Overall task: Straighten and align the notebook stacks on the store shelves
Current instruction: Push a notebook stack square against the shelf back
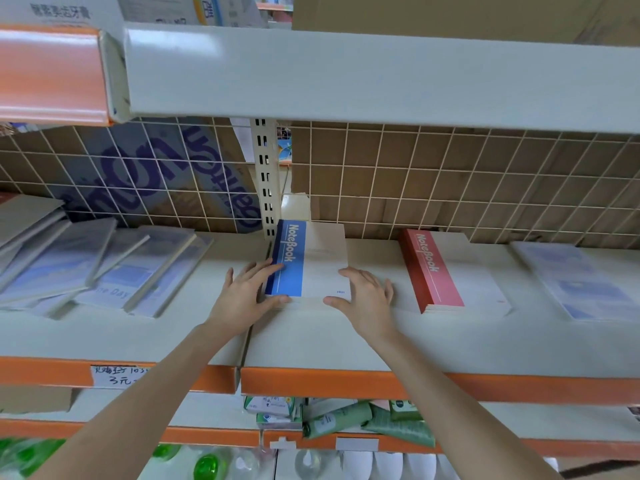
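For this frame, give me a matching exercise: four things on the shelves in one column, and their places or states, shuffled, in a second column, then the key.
Things:
1. blue-spined notebook stack
2. red-spined notebook stack
3. pale blue-covered notebooks
4. green tubes

Places or states:
A. fanned out askew at the left of the shelf
B. on the lower shelf, below the orange shelf edge
C. between the left hand and the right hand
D. untouched, to the right of the right hand

Pairs: 1-C, 2-D, 3-A, 4-B
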A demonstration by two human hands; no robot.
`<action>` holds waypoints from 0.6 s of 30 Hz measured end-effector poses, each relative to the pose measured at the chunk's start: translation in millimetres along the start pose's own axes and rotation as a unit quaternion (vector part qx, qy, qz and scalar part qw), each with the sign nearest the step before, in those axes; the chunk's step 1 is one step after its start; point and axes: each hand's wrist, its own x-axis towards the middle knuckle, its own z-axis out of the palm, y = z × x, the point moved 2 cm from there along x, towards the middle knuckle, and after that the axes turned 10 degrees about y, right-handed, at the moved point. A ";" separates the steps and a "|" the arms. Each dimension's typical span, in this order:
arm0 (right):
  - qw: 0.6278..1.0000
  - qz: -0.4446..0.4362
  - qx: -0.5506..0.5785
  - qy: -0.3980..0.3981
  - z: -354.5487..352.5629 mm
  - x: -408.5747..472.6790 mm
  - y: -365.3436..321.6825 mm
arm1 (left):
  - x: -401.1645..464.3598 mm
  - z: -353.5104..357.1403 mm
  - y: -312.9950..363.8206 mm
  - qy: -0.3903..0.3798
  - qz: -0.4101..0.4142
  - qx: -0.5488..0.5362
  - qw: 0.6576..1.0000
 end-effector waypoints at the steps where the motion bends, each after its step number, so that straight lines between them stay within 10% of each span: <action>1: 1.000 0.000 0.005 -0.004 -1.2 0.9 -0.2 | -0.8 0.5 2.1 0.003 0.013 0.021 1.000; 18: 0.962 -0.227 0.021 -0.150 21.4 -30.9 -91.7 | -121.4 -72.5 -39.5 0.132 -0.172 0.123 0.969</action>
